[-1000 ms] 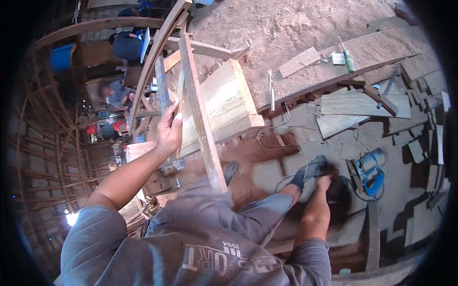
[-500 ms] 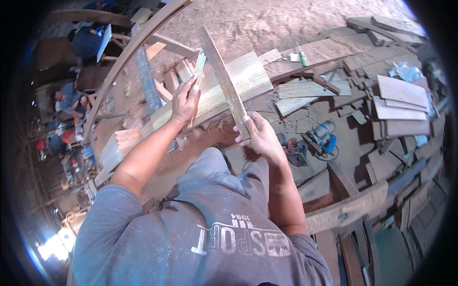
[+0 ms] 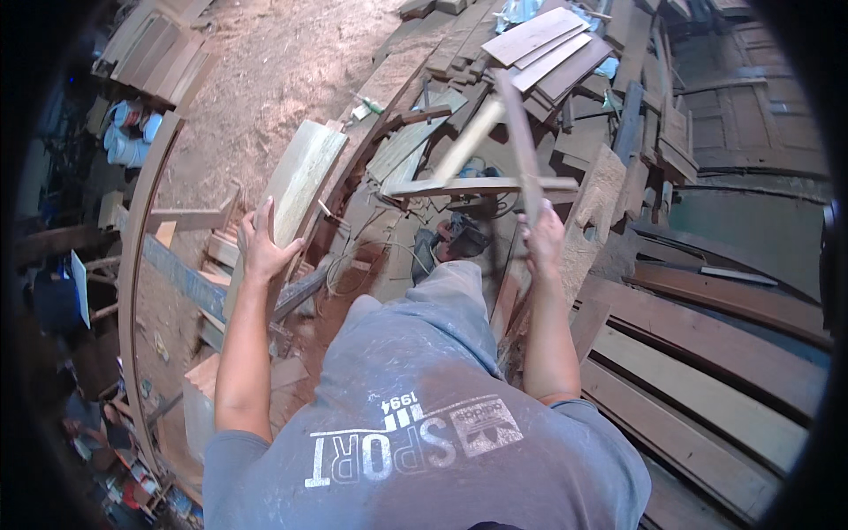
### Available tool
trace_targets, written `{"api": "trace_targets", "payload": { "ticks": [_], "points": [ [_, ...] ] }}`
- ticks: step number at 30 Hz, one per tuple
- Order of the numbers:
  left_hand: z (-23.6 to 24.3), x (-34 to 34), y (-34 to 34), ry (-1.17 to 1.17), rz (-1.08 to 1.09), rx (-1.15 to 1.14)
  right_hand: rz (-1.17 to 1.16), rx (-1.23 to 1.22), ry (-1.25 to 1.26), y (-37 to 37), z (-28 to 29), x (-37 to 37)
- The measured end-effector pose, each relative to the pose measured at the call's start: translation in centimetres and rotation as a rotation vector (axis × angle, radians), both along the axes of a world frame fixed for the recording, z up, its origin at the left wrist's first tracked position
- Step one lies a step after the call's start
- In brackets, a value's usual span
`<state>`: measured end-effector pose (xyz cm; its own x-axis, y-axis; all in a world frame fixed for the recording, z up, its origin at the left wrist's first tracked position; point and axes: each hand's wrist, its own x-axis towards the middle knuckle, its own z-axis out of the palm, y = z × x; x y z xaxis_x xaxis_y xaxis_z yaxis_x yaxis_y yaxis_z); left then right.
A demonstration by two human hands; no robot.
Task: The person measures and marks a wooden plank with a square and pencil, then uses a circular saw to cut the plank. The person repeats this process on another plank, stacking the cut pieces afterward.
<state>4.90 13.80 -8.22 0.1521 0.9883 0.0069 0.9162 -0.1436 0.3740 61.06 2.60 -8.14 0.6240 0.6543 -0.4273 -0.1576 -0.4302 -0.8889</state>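
My left hand [image 3: 265,252] grips the wide pale board [image 3: 305,168] on the left, thumb and fingers spread across its width. My right hand [image 3: 541,234] is closed around the lower end of a narrow wooden strip [image 3: 517,132], raised over the scrap wood and blurred at its upper end. A paler strip [image 3: 468,141] slants beside it, and a longer crosspiece [image 3: 424,188] lies behind it. I cannot tell whether these join the held strip.
Board stacks [image 3: 539,44] fill the back right, with long planks [image 3: 689,389] at my right. A green-handled tool [image 3: 371,104] lies on a dusty ledge. A curved beam [image 3: 141,247] runs along my left. A power tool [image 3: 459,238], cables and co-workers at far left are partly visible.
The view has swung rightward. My left hand has left the thin strip for the wide board. My right hand has taken the long strip and moved it right.
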Motion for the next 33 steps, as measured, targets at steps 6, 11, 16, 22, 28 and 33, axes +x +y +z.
{"api": "trace_targets", "payload": {
  "ticks": [6, 11, 16, 22, 28, 33],
  "points": [
    [-0.2, 0.2, 0.5, -0.011, 0.11, -0.077, -0.563, 0.172, 0.12, -9.1, -6.5, 11.3],
    [3.6, 2.1, 0.8, 0.018, 0.196, -0.067, -0.695, 0.055, 0.055, -13.4, -13.1, 16.5],
    [9.2, 3.8, 1.4, -0.2, 0.313, 0.12, -0.666, -0.326, -0.244, -13.8, -18.1, 20.4],
    [17.4, 3.6, -1.0, -0.864, 0.356, 0.325, -0.628, -0.463, -0.907, -9.9, -13.1, 16.1],
    [24.8, 2.3, -8.4, -1.601, 0.26, 0.515, 0.459, 0.459, -0.583, 3.6, 5.5, -9.0],
    [27.1, 1.4, -14.4, -1.559, 0.238, 1.038, 1.659, 0.994, -0.52, 1.8, 18.1, -33.3]
  ]
}}
